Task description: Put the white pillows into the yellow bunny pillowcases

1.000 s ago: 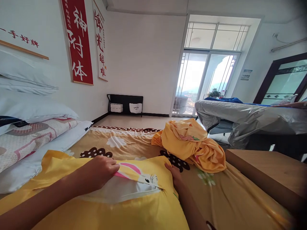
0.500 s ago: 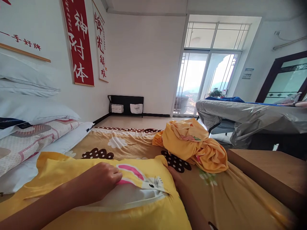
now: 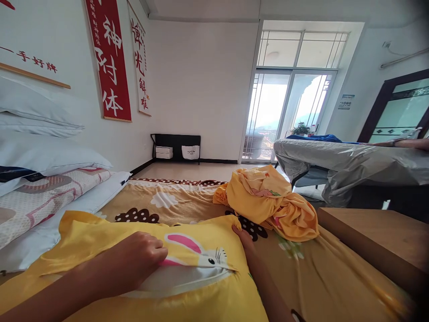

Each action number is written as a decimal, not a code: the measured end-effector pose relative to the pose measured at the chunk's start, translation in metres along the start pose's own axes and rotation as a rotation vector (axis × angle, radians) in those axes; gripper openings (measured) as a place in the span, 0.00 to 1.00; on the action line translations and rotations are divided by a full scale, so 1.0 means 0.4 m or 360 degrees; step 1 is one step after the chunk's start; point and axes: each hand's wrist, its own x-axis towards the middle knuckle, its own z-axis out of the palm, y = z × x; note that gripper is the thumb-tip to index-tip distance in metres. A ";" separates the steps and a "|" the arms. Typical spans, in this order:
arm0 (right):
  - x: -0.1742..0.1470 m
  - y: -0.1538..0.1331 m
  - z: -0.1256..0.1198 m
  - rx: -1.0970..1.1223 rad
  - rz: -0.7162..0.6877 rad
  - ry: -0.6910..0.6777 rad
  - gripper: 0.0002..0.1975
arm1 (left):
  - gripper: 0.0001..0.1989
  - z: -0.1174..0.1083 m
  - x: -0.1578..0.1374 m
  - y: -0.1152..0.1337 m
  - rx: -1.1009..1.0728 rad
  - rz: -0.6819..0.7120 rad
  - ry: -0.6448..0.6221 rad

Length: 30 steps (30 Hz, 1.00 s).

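A yellow pillowcase (image 3: pixel 231 295) with a white rabbit print lies in front of me. Through the long slit across its face shows a white pillow (image 3: pixel 177 281). My left hand (image 3: pixel 142 257) is closed in a fist on the upper lip of that slit, beside the rabbit's pink ears. At the far right corner of the pillowcase, my right hand (image 3: pixel 244 239) pinches the fabric, its thumb on the edge; the other fingers are mostly hidden.
Bunched yellow-orange cloth (image 3: pixel 258 197) lies on the brown patterned bed sheet (image 3: pixel 288 277). White pillows (image 3: pixel 50 150) are stacked at left. A wooden box-like surface (image 3: pixel 378 232) borders the right. Behind it stands a plastic-covered table (image 3: pixel 335 156), with another person's forearm (image 3: pixel 415 143) over it.
The pillowcase's far right corner is lifted and drawn out to the right by my right hand. My left hand has moved slightly left. At the table, the other person's forearm has come further in.
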 end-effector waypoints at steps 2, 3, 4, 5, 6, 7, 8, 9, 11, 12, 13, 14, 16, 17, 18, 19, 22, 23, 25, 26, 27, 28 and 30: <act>-0.008 -0.009 0.002 0.0023 0.0008 -0.0018 0.21 | 0.10 0.009 0.002 -0.001 -0.0006 -0.0008 0.0008; -0.012 -0.012 0.003 0.0026 0.0007 -0.0016 0.21 | 0.10 0.014 0.004 -0.002 0.0002 -0.0004 0.0013; -0.015 -0.015 0.004 0.0024 0.0002 -0.0010 0.21 | 0.10 0.019 0.005 -0.002 0.0020 0.0003 0.0018; -0.018 -0.017 0.004 0.0017 -0.0003 -0.0001 0.21 | 0.10 0.024 0.007 -0.001 0.0047 0.0011 0.0023; -0.020 -0.018 0.004 0.0006 -0.0007 0.0009 0.21 | 0.10 0.028 0.010 0.001 0.0081 0.0016 0.0026; -0.021 -0.019 0.003 -0.0006 -0.0008 0.0018 0.21 | 0.10 0.030 0.013 0.003 0.0114 0.0018 0.0026; -0.020 -0.019 0.003 -0.0019 -0.0011 0.0027 0.21 | 0.10 0.031 0.016 0.006 0.0142 0.0016 0.0025; -0.019 -0.020 0.001 -0.0031 -0.0015 0.0040 0.22 | 0.10 0.030 0.019 0.010 0.0160 0.0014 0.0022; -0.014 -0.019 -0.001 -0.0061 -0.0030 0.0088 0.21 | 0.10 0.025 0.023 0.017 0.0178 0.0012 0.0023; -0.011 -0.019 -0.003 -0.0078 -0.0039 0.0122 0.21 | 0.10 0.022 0.023 0.020 0.0180 0.0012 0.0023; -0.010 -0.018 -0.004 -0.0097 -0.0046 0.0160 0.19 | 0.10 0.018 0.023 0.023 0.0180 0.0013 0.0020; -0.008 -0.018 -0.005 -0.0116 -0.0047 0.0198 0.18 | 0.10 0.015 0.021 0.024 0.0181 0.0014 0.0011; -0.008 -0.016 -0.006 -0.0146 -0.0038 0.0253 0.15 | 0.11 0.010 0.014 0.025 0.0180 0.0008 -0.0020; -0.009 -0.016 -0.005 -0.0155 -0.0030 0.0267 0.14 | 0.11 0.008 0.010 0.025 0.0177 0.0000 -0.0039; -0.010 -0.016 -0.003 -0.0160 -0.0021 0.0275 0.13 | 0.12 0.007 0.007 0.024 0.0175 -0.0011 -0.0052; -0.011 -0.017 -0.002 -0.0160 -0.0012 0.0279 0.13 | 0.12 0.007 0.004 0.023 0.0175 -0.0022 -0.0063; -0.014 -0.022 0.004 -0.0129 0.0000 0.0270 0.10 | 0.12 0.008 0.002 0.022 0.0172 -0.0033 -0.0085; -0.015 -0.024 0.005 -0.0110 0.0002 0.0257 0.10 | 0.12 0.010 0.003 0.023 0.0168 -0.0028 -0.0089; -0.017 -0.026 0.008 -0.0067 0.0007 0.0206 0.10 | 0.11 0.013 0.007 0.023 0.0146 -0.0018 -0.0083; -0.019 -0.026 0.010 -0.0046 0.0011 0.0169 0.10 | 0.11 0.016 0.009 0.023 0.0134 -0.0011 -0.0072; -0.021 -0.026 0.012 -0.0027 0.0016 0.0126 0.11 | 0.11 0.018 0.012 0.023 0.0126 -0.0006 -0.0062; -0.024 -0.026 0.014 -0.0009 0.0021 0.0079 0.11 | 0.10 0.021 0.013 0.024 0.0122 -0.0003 -0.0050; -0.031 -0.024 0.019 0.0017 0.0025 -0.0007 0.12 | 0.10 0.028 0.016 0.024 0.0128 0.0004 -0.0034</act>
